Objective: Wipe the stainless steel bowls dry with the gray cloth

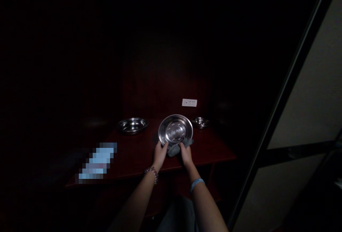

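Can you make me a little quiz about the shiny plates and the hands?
1. How many shiny metal dishes are in view?
2. True or false: the right hand presses a grey cloth to the tilted metal plate.
3. Which wrist wears the blue band: A left, B right?

Key: 1. Three: the tilted plate, a dish on the left, a small bowl on the right. 2. True; the left hand holds the rim. 3. B.
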Demonstrator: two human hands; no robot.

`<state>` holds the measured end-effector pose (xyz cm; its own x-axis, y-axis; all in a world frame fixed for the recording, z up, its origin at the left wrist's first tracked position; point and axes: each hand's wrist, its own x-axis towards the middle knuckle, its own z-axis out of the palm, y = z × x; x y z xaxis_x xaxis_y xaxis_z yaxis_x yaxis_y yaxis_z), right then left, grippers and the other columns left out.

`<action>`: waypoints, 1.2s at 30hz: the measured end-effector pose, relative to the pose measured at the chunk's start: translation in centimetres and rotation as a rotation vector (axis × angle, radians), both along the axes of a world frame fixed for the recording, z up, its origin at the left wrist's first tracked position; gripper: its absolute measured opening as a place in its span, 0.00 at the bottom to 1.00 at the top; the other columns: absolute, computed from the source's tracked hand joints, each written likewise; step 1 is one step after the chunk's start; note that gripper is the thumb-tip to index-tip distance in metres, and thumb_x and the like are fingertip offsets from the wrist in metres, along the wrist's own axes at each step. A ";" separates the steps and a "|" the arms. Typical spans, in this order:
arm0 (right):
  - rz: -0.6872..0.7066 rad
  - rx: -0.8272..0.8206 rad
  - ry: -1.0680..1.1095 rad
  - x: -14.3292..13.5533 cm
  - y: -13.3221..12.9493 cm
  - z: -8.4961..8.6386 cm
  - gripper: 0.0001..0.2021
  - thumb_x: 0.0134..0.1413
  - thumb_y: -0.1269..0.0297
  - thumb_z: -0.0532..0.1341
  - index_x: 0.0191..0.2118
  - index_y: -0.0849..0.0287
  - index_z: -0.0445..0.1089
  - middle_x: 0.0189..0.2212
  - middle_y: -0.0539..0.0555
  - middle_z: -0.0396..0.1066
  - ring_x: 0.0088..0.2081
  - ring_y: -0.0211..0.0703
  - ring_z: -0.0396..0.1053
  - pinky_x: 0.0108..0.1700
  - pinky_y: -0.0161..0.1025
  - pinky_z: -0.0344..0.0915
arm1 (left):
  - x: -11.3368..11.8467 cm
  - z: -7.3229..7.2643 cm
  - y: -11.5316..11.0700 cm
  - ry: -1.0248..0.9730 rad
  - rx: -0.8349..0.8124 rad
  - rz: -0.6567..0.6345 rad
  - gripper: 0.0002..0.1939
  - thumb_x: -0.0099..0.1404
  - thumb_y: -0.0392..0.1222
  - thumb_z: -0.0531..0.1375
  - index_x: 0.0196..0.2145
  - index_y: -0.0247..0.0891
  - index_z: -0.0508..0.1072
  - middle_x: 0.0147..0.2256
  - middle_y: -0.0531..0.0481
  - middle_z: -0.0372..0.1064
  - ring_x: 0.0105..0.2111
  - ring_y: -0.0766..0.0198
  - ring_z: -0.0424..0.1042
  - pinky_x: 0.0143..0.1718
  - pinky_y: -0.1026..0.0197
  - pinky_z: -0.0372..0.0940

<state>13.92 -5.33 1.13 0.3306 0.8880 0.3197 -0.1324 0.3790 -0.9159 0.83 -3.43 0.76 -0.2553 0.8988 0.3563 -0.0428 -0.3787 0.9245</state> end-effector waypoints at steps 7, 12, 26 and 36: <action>-0.009 0.008 -0.004 -0.1 0.1 -0.1 0.14 0.46 0.57 0.62 0.38 0.58 0.76 0.43 0.55 0.79 0.48 0.50 0.74 0.53 0.41 0.67 | 0.0 0.0 0.0 0.009 0.002 0.007 0.17 0.57 0.43 0.61 0.44 0.34 0.75 0.44 0.40 0.78 0.45 0.53 0.75 0.52 0.52 0.66; -0.015 -0.011 0.006 -0.1 0.4 -0.4 0.16 0.46 0.57 0.62 0.40 0.59 0.76 0.44 0.56 0.79 0.49 0.51 0.74 0.54 0.42 0.66 | 0.0 0.0 0.1 -0.004 0.007 0.000 0.17 0.57 0.43 0.61 0.43 0.34 0.74 0.44 0.40 0.77 0.45 0.52 0.75 0.51 0.51 0.66; 0.010 0.003 0.004 0.2 1.0 -0.9 0.15 0.47 0.58 0.62 0.39 0.58 0.76 0.43 0.55 0.80 0.49 0.49 0.74 0.55 0.41 0.66 | 0.0 0.1 -0.1 -0.015 -0.004 -0.006 0.16 0.57 0.43 0.61 0.43 0.35 0.75 0.42 0.42 0.78 0.44 0.54 0.75 0.50 0.53 0.66; -0.015 0.042 -0.087 0.3 1.0 -1.2 0.21 0.50 0.53 0.63 0.47 0.59 0.75 0.48 0.57 0.78 0.52 0.49 0.73 0.58 0.43 0.63 | 0.3 0.7 -0.8 -0.079 0.045 -0.015 0.19 0.61 0.40 0.61 0.50 0.37 0.71 0.52 0.42 0.73 0.54 0.56 0.70 0.58 0.55 0.61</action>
<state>14.26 -4.33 -0.03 0.3126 0.8685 0.3846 -0.0468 0.4185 -0.9070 1.10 -4.23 1.42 -0.2710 0.8863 0.3756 -0.1208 -0.4184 0.9002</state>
